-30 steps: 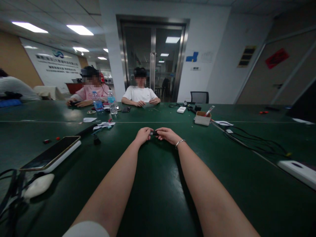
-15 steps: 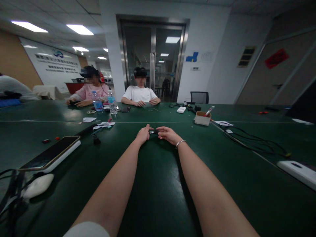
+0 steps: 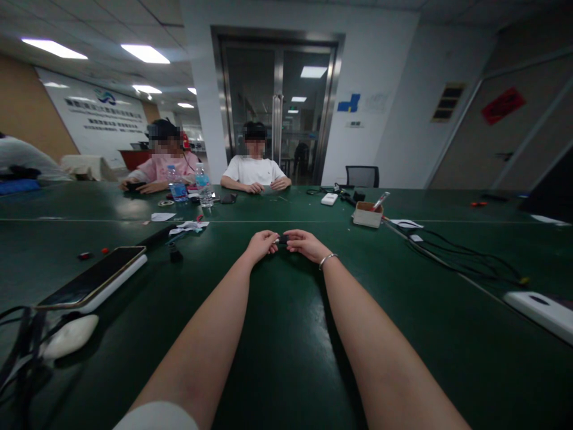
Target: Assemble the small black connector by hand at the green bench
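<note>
My left hand (image 3: 263,246) and my right hand (image 3: 305,245) meet above the middle of the green table (image 3: 286,334). Between their fingertips is a small dark object (image 3: 283,239) with a light, shiny end on the left. The fingers of my left hand pinch that light end. My right hand, with a silver bracelet at its wrist, grips the dark end. What the object is cannot be made out.
On the left lie a phone (image 3: 96,276), a white mouse (image 3: 71,336) and a small black item (image 3: 175,253). Farther back stand bottles (image 3: 204,188) and a small box (image 3: 367,216). Cables (image 3: 461,257) run on the right. Two people sit opposite.
The thumb of my left hand, raised before, has come down, and its fingers have closed round the light end of the object. My right hand has hardly moved.
</note>
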`<state>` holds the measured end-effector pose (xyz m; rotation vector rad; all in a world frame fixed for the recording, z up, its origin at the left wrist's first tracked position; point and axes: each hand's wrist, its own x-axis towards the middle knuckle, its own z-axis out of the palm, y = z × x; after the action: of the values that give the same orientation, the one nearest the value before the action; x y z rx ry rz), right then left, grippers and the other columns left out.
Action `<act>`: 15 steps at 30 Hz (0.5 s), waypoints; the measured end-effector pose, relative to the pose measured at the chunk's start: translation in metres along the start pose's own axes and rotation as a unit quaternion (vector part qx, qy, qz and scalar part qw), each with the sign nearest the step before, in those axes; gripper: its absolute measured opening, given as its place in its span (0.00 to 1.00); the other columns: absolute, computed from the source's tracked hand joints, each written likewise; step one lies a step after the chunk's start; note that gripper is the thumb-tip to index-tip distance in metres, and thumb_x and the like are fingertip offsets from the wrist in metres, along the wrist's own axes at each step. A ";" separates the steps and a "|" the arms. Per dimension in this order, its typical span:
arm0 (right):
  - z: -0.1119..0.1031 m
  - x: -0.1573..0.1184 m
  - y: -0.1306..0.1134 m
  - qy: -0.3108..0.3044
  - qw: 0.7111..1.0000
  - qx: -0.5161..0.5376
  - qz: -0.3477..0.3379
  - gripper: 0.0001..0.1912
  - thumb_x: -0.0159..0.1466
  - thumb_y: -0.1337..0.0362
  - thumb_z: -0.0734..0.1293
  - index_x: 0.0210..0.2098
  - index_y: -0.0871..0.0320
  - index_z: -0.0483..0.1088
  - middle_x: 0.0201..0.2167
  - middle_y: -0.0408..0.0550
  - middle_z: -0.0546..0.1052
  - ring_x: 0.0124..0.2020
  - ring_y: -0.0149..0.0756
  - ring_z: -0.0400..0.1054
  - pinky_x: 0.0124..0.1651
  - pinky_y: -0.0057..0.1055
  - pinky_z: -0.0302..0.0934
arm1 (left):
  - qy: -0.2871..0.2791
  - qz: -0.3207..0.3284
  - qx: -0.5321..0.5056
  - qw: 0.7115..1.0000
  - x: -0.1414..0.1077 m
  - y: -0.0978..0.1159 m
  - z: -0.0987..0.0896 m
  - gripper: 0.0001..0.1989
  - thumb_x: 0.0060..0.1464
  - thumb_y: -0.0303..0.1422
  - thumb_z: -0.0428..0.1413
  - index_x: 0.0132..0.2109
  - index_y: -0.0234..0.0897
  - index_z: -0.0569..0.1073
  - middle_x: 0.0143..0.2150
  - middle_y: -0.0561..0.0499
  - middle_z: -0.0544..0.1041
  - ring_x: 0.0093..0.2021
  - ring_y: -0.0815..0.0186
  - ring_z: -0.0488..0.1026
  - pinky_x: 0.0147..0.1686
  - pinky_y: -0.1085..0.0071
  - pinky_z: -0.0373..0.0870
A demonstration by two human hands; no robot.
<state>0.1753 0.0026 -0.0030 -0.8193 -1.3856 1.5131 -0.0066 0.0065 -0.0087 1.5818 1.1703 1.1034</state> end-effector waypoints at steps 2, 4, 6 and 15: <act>0.000 -0.001 0.000 -0.003 1.000 -0.005 0.000 0.17 0.53 0.81 0.66 0.40 0.61 0.72 0.32 0.45 0.74 0.26 0.24 0.70 0.28 0.19 0.67 | -0.007 0.006 0.007 1.000 0.001 -0.002 -0.001 0.13 0.58 0.36 0.49 0.40 0.31 0.72 0.18 0.54 0.70 0.17 0.74 0.65 0.18 0.78 0.58; 0.000 -0.001 0.000 -0.005 1.000 -0.006 -0.001 0.17 0.53 0.82 0.66 0.40 0.61 0.71 0.33 0.45 0.73 0.26 0.24 0.71 0.29 0.19 0.67 | -0.011 0.011 0.014 1.000 0.002 -0.003 -0.002 0.14 0.59 0.37 0.48 0.40 0.31 0.72 0.17 0.54 0.70 0.16 0.74 0.65 0.18 0.78 0.57; 0.000 -0.001 -0.001 -0.003 1.000 -0.004 -0.004 0.18 0.53 0.82 0.67 0.40 0.60 0.71 0.33 0.45 0.73 0.26 0.24 0.71 0.30 0.19 0.68 | -0.010 0.010 0.016 1.000 0.002 -0.004 -0.002 0.14 0.59 0.37 0.48 0.39 0.30 0.72 0.18 0.53 0.71 0.17 0.74 0.66 0.18 0.78 0.58; 0.004 0.009 0.005 0.017 0.998 -0.054 0.027 0.07 0.64 0.66 0.65 0.38 0.65 0.68 0.23 0.47 0.75 0.19 0.25 0.69 0.22 0.19 0.65 | -0.001 -0.011 -0.003 1.000 0.002 -0.002 -0.001 0.13 0.60 0.36 0.47 0.38 0.30 0.71 0.19 0.53 0.72 0.17 0.75 0.66 0.18 0.80 0.57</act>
<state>0.1677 0.0100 -0.0064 -0.9519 -1.4409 1.4676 -0.0076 0.0086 -0.0096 1.5620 1.1796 1.0908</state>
